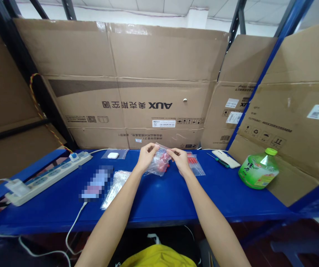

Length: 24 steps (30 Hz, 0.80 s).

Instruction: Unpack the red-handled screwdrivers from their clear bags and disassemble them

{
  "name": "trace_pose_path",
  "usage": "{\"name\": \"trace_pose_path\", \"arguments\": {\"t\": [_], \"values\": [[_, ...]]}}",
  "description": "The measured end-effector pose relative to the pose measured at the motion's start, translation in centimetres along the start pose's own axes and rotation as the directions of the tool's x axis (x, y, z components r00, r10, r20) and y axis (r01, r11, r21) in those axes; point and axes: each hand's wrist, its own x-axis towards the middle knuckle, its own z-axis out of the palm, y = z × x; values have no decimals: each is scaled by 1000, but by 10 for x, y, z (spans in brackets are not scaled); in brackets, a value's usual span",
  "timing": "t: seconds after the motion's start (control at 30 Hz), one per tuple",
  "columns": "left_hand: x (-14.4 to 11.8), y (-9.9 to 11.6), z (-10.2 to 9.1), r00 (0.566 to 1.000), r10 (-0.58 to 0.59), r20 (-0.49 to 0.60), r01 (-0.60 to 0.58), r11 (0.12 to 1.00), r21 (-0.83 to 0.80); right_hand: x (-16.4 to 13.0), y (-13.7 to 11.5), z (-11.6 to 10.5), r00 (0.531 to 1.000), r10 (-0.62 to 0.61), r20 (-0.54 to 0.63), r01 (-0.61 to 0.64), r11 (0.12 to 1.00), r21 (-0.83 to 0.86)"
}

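Observation:
Between my two hands hangs a clear zip-lock bag with small red pieces inside; their exact kind is too small to tell. My left hand pinches the bag's top edge at its left corner. At the right end of the same edge, my right hand grips with thumb and fingers. Behind and beside my right hand lies another clear bag holding red pieces. A stack of flat clear bags rests left of my left forearm.
On the blue table, a power strip and a blurred-out phone with a cable lie left. A white case sits on a bag behind. Rightward are a screwdriver, a white device and a green bottle. Cardboard walls the back.

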Motion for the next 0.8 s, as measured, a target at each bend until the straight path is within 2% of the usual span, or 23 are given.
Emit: {"name": "trace_pose_path", "arguments": {"t": [0.1,0.2,0.37,0.47,0.57,0.63,0.73,0.8], "values": [[1,0,0,1000,4,-18,-4,1000,5,1,1,0,1000,-29,12,29,1000,-9],[2,10,1,1000,25,-11,-24,998,57,2,1,0,999,-45,-15,45,999,-8],[-2,55,-5,996,82,-28,-74,975,211,2,-1,0,1000,-13,-20,15,996,86],[-20,80,-24,991,83,-102,-52,960,276,3,1,-1,1000,13,-20,-10,990,142],[-51,85,-56,986,29,-165,29,940,339,6,8,-4,996,42,-78,-31,991,129],[-74,76,-79,968,12,-250,111,876,470,9,13,-5,990,49,-130,-35,994,108],[-103,59,-104,943,-38,-330,276,644,714,11,19,-8,983,43,-177,-28,996,85],[-116,49,-111,924,-79,-373,361,500,787,11,21,-9,981,34,-192,-22,997,68]]}}
